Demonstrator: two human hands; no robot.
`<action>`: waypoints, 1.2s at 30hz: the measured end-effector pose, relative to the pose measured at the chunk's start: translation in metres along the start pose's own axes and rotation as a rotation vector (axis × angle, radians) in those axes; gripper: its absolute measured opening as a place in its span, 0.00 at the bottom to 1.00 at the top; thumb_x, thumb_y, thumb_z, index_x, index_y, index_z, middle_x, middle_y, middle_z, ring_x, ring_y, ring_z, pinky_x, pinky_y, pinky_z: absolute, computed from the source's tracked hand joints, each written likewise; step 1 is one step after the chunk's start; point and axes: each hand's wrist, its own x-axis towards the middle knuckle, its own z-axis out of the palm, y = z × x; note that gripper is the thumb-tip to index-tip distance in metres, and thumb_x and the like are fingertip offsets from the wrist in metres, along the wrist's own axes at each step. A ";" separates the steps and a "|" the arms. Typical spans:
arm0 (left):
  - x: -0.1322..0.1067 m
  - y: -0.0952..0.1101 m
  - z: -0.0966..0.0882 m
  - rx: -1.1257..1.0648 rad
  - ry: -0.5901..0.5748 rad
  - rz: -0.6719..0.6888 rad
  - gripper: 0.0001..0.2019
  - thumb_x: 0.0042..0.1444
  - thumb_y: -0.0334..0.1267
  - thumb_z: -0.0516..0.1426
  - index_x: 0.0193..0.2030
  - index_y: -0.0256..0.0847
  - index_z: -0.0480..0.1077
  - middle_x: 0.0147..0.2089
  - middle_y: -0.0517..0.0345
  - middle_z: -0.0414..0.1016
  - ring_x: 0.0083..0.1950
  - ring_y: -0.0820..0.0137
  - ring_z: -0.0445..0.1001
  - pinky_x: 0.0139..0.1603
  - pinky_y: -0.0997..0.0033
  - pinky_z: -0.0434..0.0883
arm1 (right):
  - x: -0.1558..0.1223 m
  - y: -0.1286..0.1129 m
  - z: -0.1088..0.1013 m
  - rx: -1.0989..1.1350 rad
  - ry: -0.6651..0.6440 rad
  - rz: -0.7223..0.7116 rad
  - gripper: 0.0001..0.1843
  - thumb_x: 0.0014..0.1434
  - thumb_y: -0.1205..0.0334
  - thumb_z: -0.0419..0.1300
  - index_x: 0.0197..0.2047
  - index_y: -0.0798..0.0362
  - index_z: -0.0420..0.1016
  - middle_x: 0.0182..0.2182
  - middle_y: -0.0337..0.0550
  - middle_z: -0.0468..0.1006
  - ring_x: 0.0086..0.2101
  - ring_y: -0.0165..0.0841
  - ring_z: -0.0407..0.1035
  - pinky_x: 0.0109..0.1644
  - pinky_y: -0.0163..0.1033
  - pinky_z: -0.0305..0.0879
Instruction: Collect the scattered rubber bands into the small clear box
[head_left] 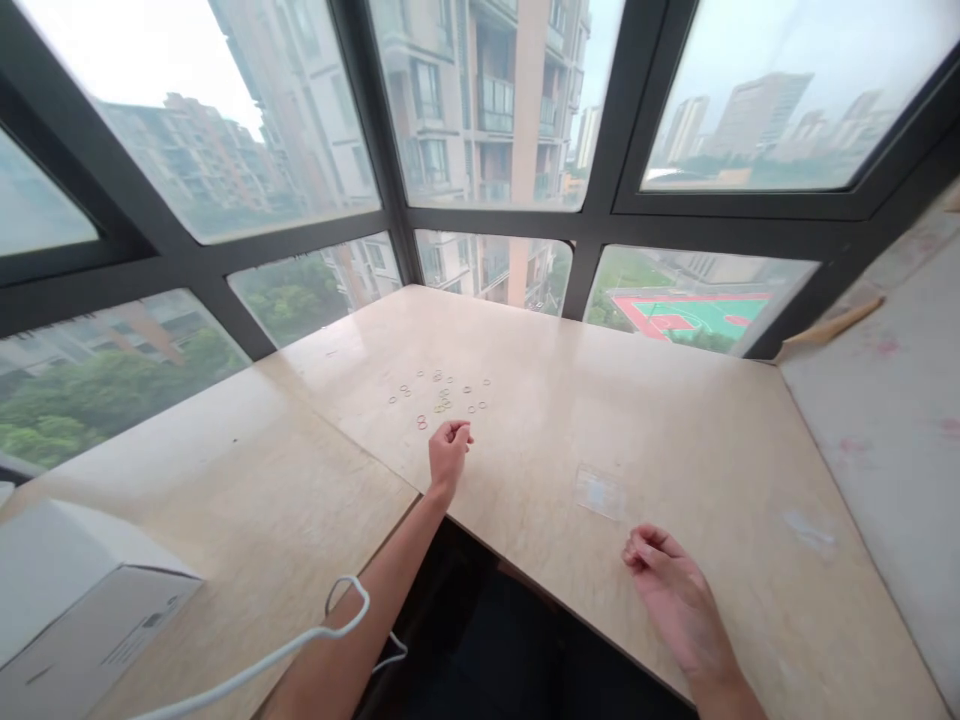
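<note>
Small thin loops (439,408), which look like rings or little elastic bands, lie scattered on the pale stone-look counter (525,400). Most look dark or grey, with yellowish ones in the middle and a reddish pair (421,423) at the near left. Just in front of these loops is my left hand (449,447), thumb and fingers pinched together. Farther right, my right hand (671,585) has its fingers curled against the thumb, over the counter's near side. Anything inside either hand is too small or hidden. A clear plastic bag (598,492) lies flat beyond my right hand, apart from it.
At the left stands a white box (97,590). A white cable (300,642) loops over my left forearm. Another clear plastic piece (810,530) lies near the patterned wall (885,420) on the right. Dark-framed windows (487,222) border the counter's far edges.
</note>
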 end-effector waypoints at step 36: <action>0.209 -0.029 -0.155 1.164 -0.653 0.381 0.09 0.46 0.33 0.58 0.37 0.44 0.73 0.36 0.59 0.78 0.39 0.66 0.75 0.38 0.73 0.65 | 0.011 -0.002 -0.010 -0.158 0.220 0.150 0.21 0.26 0.61 0.77 0.27 0.51 0.75 0.23 0.40 0.71 0.25 0.33 0.67 0.27 0.36 0.71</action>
